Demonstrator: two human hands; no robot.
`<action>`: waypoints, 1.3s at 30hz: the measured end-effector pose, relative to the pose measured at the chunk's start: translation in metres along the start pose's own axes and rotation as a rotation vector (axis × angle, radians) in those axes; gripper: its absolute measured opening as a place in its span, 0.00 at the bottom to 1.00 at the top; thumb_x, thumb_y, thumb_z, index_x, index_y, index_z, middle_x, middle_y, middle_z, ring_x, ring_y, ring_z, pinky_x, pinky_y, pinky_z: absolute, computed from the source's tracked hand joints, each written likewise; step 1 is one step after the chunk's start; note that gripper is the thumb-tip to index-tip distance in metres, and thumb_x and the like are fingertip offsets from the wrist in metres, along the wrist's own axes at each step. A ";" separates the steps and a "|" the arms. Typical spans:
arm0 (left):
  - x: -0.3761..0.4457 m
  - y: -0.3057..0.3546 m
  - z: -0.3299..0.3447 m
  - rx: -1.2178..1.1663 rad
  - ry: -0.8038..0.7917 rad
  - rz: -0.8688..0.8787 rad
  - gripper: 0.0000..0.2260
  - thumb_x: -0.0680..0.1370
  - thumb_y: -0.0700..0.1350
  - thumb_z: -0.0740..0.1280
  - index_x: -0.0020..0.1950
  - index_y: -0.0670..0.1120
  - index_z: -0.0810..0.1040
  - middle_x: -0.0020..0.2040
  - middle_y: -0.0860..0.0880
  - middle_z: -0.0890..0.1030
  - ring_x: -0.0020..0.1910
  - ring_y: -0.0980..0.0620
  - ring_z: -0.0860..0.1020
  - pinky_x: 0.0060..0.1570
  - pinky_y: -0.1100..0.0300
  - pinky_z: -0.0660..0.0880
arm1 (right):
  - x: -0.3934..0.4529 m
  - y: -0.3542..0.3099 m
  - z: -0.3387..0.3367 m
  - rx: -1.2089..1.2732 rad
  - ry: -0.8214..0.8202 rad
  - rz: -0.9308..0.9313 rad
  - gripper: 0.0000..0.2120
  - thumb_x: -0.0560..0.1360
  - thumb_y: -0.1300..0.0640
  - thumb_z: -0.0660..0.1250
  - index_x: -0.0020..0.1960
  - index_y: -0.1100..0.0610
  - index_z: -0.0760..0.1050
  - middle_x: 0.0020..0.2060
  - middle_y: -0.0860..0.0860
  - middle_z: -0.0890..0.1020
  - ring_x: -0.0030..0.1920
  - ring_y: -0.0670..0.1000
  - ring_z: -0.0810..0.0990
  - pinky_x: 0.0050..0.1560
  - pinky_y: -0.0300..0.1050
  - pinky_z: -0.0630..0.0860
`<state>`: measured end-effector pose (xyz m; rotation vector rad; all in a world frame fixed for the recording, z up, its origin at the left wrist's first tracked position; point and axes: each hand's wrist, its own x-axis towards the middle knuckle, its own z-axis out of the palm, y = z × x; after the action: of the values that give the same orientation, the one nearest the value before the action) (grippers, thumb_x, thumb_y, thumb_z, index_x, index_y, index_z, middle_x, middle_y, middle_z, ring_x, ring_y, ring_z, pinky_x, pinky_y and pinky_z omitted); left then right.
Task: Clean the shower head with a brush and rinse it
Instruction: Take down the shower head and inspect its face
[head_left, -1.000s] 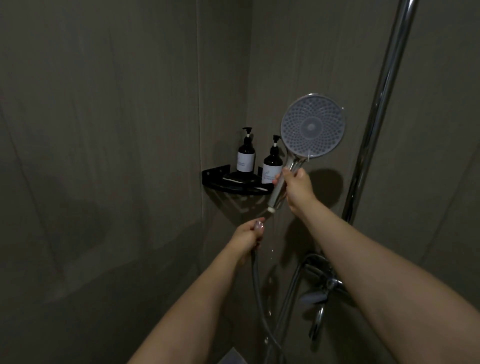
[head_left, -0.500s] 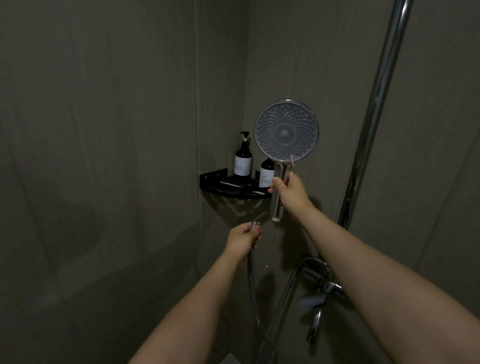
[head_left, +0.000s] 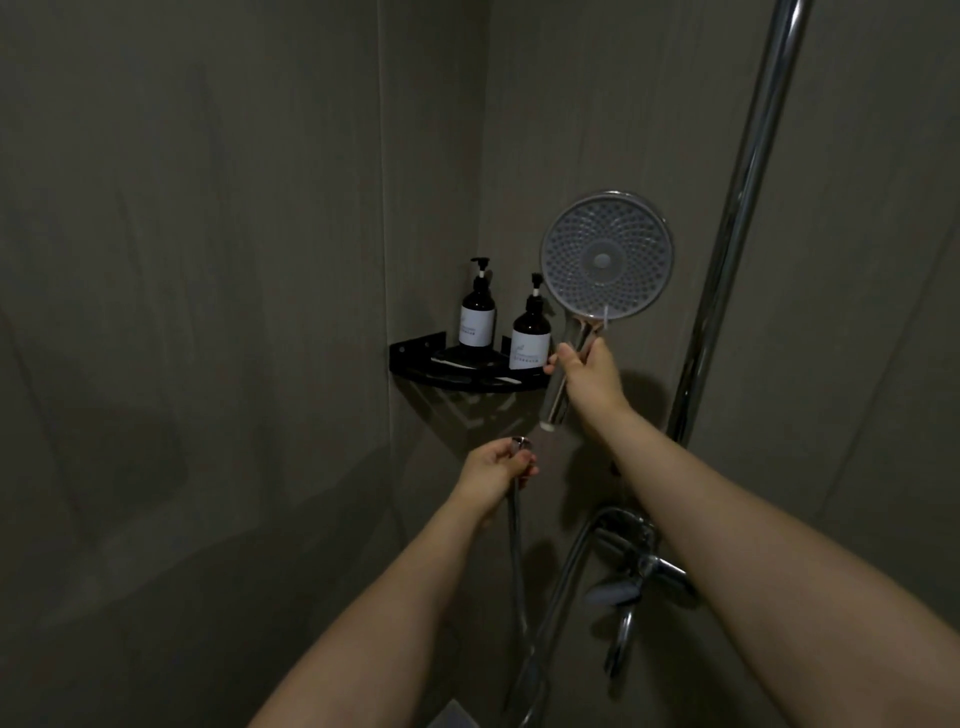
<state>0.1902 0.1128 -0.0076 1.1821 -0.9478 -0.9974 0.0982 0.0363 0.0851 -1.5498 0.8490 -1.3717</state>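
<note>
You are standing in a dim shower corner with grey walls, both bare arms stretched out in front of you. Your right hand (head_left: 589, 376) is raised, its fingers wrapped tight around the chrome handle of the shower head (head_left: 607, 254). The handle points down and slightly left, and its lower end hangs free, not joined to anything. The round spray face, dotted with small nozzles, stands upright above your fist and faces you.

Lower and to the left, your left hand (head_left: 496, 467) is closed around the top of the hose (head_left: 516, 551). The metal end fitting of the hose pokes out above your fingers, just below the free end of the handle and not touching it. The hose hangs down from your fist toward the bottom of the view.

Behind the shower head, a black corner shelf (head_left: 415, 358) is fixed where the two walls meet. Two dark pump bottles with white labels stand on it: the left bottle (head_left: 477, 312) sits further back, and the right bottle (head_left: 531, 332) is just beside your right thumb.

To the right, a shiny metal pole (head_left: 737, 218) runs up the wall. Beneath your right forearm sits the chrome tap (head_left: 641, 566), partly hidden.
</note>
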 end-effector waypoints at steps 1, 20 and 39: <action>0.000 0.001 0.004 0.003 -0.016 -0.002 0.10 0.78 0.33 0.59 0.41 0.44 0.74 0.37 0.48 0.75 0.25 0.64 0.77 0.32 0.70 0.71 | 0.001 0.001 -0.004 -0.001 0.002 0.010 0.10 0.79 0.60 0.58 0.42 0.48 0.67 0.39 0.48 0.76 0.39 0.44 0.78 0.38 0.36 0.73; 0.022 -0.026 0.170 0.192 -0.355 -0.007 0.07 0.77 0.30 0.61 0.43 0.41 0.72 0.37 0.45 0.75 0.27 0.66 0.77 0.35 0.73 0.74 | 0.008 -0.004 -0.158 -0.230 0.165 -0.068 0.12 0.75 0.67 0.63 0.37 0.54 0.70 0.41 0.60 0.79 0.30 0.41 0.80 0.49 0.47 0.78; 0.047 -0.061 0.266 0.609 -0.711 0.014 0.12 0.74 0.35 0.67 0.57 0.37 0.75 0.52 0.41 0.78 0.52 0.48 0.77 0.59 0.54 0.72 | 0.035 0.006 -0.209 -0.107 0.226 -0.008 0.10 0.77 0.67 0.59 0.41 0.54 0.69 0.35 0.52 0.78 0.30 0.41 0.81 0.42 0.35 0.79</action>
<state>-0.0562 -0.0114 -0.0295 1.3199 -1.9198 -1.1841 -0.1017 -0.0328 0.0955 -1.4969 1.0703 -1.5497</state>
